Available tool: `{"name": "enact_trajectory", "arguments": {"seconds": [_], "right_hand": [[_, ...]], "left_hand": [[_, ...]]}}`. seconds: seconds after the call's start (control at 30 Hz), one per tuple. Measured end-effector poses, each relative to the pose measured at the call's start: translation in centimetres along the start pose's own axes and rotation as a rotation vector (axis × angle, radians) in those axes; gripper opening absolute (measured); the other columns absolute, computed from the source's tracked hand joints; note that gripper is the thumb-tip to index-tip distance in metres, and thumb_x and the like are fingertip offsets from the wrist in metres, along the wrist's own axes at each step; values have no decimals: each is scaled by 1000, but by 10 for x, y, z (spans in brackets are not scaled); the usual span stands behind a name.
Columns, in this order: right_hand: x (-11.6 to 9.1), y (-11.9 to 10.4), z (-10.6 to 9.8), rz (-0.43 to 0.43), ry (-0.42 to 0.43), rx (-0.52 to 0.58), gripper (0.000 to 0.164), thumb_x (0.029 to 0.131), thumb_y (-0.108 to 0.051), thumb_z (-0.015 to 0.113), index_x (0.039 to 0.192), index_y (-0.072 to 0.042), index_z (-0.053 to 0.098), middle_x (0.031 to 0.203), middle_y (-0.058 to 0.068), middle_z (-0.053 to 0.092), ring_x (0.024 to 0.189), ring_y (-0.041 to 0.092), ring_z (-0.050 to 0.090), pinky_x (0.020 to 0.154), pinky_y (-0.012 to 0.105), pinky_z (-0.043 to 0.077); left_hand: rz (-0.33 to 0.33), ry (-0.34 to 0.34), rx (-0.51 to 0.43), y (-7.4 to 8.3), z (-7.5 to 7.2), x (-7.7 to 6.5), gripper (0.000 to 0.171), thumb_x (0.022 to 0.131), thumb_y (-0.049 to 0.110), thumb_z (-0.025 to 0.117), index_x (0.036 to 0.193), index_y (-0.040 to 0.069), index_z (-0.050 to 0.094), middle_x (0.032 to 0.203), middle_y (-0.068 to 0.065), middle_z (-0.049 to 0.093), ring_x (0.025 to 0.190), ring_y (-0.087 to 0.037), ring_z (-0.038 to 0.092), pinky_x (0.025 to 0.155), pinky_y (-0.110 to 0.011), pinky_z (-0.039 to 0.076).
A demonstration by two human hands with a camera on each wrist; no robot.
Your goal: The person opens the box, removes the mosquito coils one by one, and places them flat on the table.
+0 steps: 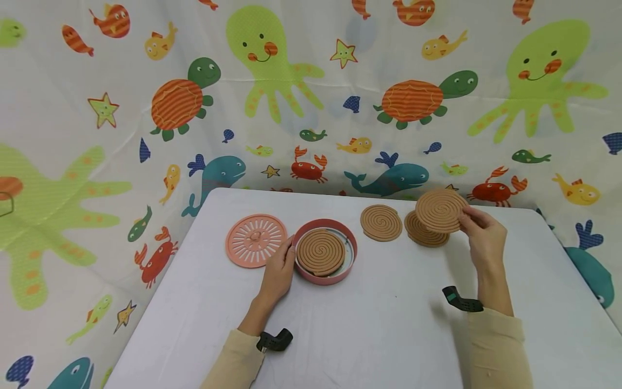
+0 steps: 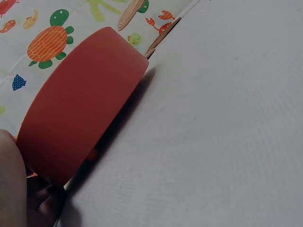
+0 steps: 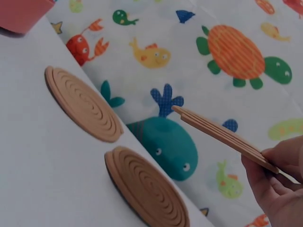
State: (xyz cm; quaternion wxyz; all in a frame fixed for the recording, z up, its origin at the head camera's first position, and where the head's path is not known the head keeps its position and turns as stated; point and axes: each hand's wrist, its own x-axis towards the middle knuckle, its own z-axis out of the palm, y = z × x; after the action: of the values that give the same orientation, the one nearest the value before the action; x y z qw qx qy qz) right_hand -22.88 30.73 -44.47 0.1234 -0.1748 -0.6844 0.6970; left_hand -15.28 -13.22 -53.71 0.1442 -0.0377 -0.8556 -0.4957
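Observation:
My right hand pinches a brown spiral mosquito coil by its right edge, thumb against fingers. Raised off the table, this coil appears nearly edge-on in the right wrist view. In the head view it overlaps a second coil lying on the table. Farther left lies a third coil, flat. With my left hand I grip the left side of a round red coil holder, thumb at its rim. Inside that holder sits another coil. The left wrist view shows only the holder's outer wall and underside edge.
A pink slotted lid with a small centre knob lies left of the holder, close to my left hand. The white table ends at the back against a curtain printed with sea animals.

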Motion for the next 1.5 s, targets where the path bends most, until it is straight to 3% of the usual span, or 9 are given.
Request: {"name": "enact_trajectory", "arguments": {"seconds": [0.13, 0.37, 0.77, 1.07, 1.27, 1.5], "right_hand": [[6, 5, -6, 38, 27, 16, 45, 94, -9, 68, 136, 1, 59, 104, -11, 63, 87, 1, 65, 72, 7, 55], [16, 14, -19, 132, 76, -39, 46, 96, -15, 66, 140, -7, 59, 104, -13, 59, 89, 0, 62, 70, 5, 53], [26, 22, -39, 194, 140, 27, 44, 95, -10, 66, 139, -9, 60, 104, -11, 58, 92, 2, 61, 67, 6, 54], [34, 26, -49, 221, 166, 77, 35, 94, -5, 66, 128, -12, 67, 103, -9, 58, 88, 3, 62, 67, 9, 56], [40, 30, -54, 254, 171, 105, 38, 94, -4, 65, 130, -14, 67, 104, -9, 58, 91, 3, 61, 66, 10, 56], [46, 36, -61, 275, 191, 109, 25, 93, -5, 68, 113, -19, 73, 103, -10, 57, 91, 2, 60, 65, 10, 56]], "left_hand": [[1, 3, 5, 0, 0, 0, 41, 108, 22, 42, 145, 8, 53, 143, -10, 60, 136, -20, 53, 114, -43, 44], [2, 1, -1, 0, 0, 1, 41, 108, 23, 42, 145, 9, 53, 143, -10, 60, 137, -20, 53, 114, -43, 44], [-9, 1, 8, 0, -1, 1, 41, 108, 22, 42, 145, 8, 53, 143, -11, 60, 137, -21, 53, 114, -44, 44], [-5, -1, -1, 1, -1, 0, 41, 108, 23, 42, 145, 8, 53, 143, -11, 60, 136, -21, 53, 114, -44, 44], [4, 7, 2, 1, 1, -1, 41, 108, 22, 42, 145, 8, 54, 142, -10, 60, 136, -21, 53, 114, -44, 44], [5, 3, 1, -1, 2, -3, 41, 108, 23, 42, 145, 8, 53, 143, -11, 60, 137, -21, 53, 114, -44, 44]]}}
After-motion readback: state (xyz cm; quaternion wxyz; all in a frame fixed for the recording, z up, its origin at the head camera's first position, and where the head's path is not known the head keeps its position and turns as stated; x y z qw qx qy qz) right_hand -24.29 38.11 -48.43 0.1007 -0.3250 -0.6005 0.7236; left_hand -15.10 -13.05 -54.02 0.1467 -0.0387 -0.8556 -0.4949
